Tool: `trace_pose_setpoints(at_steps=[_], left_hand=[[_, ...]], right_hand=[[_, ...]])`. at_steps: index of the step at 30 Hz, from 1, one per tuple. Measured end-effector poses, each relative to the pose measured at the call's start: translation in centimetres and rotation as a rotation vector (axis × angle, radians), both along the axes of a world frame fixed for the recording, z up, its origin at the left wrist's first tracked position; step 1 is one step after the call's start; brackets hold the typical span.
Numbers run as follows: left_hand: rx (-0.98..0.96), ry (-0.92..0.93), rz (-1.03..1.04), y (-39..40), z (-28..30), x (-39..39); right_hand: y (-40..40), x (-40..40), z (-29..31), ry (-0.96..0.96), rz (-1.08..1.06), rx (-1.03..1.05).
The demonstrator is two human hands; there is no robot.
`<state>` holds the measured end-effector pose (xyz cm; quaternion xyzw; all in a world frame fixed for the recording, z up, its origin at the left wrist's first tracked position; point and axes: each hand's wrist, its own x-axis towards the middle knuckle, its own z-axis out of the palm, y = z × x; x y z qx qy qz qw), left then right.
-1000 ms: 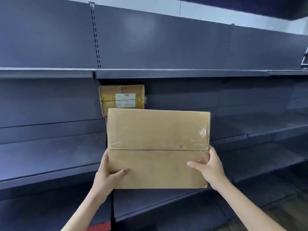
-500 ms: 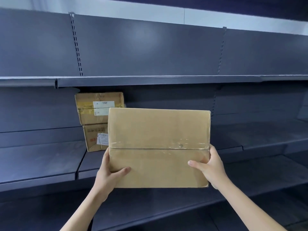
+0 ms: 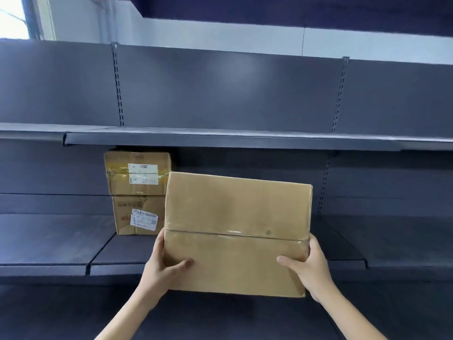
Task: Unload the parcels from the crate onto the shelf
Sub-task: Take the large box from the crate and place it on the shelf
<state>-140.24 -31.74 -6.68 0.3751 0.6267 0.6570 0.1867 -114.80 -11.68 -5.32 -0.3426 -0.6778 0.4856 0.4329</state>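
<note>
Head view: a brown box (image 3: pixel 236 231) is held up in front of the dark shelf (image 3: pixel 117 262), gripped at its lower half by both hands. The left hand (image 3: pixel 160 268) clamps the box's left edge, thumb lying across the front face, the other fingers hidden behind the cardboard. The right hand (image 3: pixel 311 268) clamps the right edge the same way, thumb on the front and the remaining fingers out of sight behind. A taped seam runs across the box just above both thumbs. Left of the box and behind it, two parcels sit stacked on the shelf: the top parcel (image 3: pixel 137 173) rests on the bottom parcel (image 3: pixel 136 214), each bearing a white label.
</note>
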Motion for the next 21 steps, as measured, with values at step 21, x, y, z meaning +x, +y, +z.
trace_pose_setpoints(at_steps=[21], left_hand=[[-0.243,-0.068,0.034,5.8,1.0,-8.2]], right_hand=[[6.9,-8.4,1.7,-0.259,0.013,-0.106]])
